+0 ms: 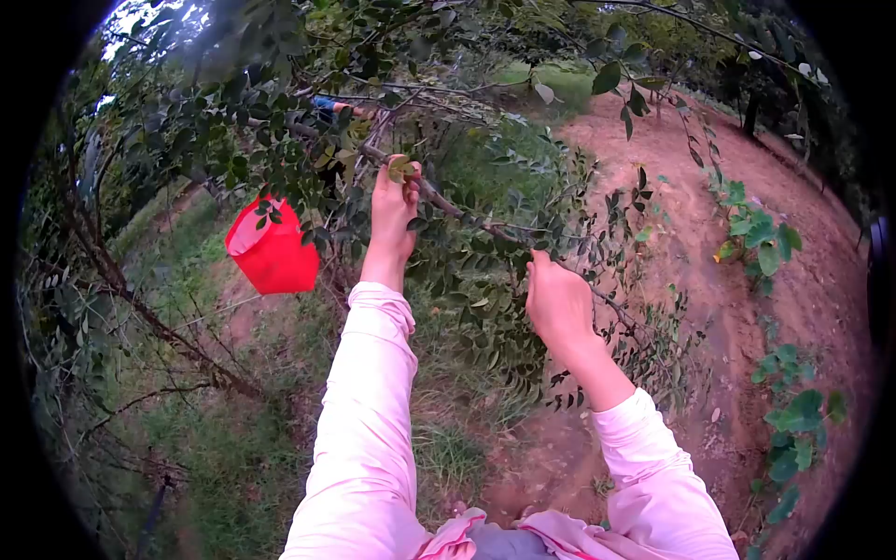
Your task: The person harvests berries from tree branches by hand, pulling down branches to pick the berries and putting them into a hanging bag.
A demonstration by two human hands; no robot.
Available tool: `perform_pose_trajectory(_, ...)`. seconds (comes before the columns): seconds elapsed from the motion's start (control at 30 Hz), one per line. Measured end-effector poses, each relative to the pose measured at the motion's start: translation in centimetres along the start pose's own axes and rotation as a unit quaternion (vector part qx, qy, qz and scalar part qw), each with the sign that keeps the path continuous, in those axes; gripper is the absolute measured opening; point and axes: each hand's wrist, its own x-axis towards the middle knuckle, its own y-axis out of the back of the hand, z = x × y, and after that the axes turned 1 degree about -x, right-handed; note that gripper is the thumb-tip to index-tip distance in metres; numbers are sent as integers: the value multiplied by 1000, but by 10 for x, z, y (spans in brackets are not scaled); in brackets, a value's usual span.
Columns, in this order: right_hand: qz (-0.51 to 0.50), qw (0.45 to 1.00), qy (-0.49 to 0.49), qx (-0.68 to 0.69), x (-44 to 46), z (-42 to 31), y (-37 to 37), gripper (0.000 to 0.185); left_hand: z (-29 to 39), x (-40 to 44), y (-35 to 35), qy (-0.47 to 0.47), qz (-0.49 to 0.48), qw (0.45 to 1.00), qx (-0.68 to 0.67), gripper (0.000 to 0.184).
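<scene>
A leafy branch (pixel 457 213) slants down to the right across the middle of the view. My left hand (pixel 396 210) is raised, its fingers wrapped round the thicker part of the branch. Lower and to the right, my right hand (pixel 558 301) is closed at the branch's thinner part, with its fingertips pinched; the back of the hand hides most of what they hold. Small dark green leaves hang between and below both hands. A red bag (pixel 274 252) hangs among the leaves to the left of my left hand.
Behind the branches at upper left, part of another person's arm in a blue sleeve (pixel 329 105) shows. Bare thorny-looking stems (pixel 154 313) cross the left side. Reddish soil (pixel 681 233) slopes on the right, with broad-leaved plants (pixel 761 233). Grass (pixel 448 457) grows below.
</scene>
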Motion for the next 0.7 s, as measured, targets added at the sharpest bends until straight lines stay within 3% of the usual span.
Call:
perform_pose_trajectory(0.33, -37, 992, 21, -120, -1, 10, -16, 21, 1, -1, -1, 0, 8, 1000, 6, 22)
perform_pose_trajectory(0.43, -37, 992, 24, -122, 0, 12, -25, 23, 5, -1, -2, 44, 23, 998, 37, 19)
perform_pose_trajectory(0.6, -6, 993, 47, -110, 10, 26, -39, 18, -4, 4, -6, 12, 52, 995, 82, 23)
perform_pose_trajectory(0.7, -20, 995, 18, -95, 9, 22, -48, 26, -5, 10, -8, 1, 68, 992, 102, 27)
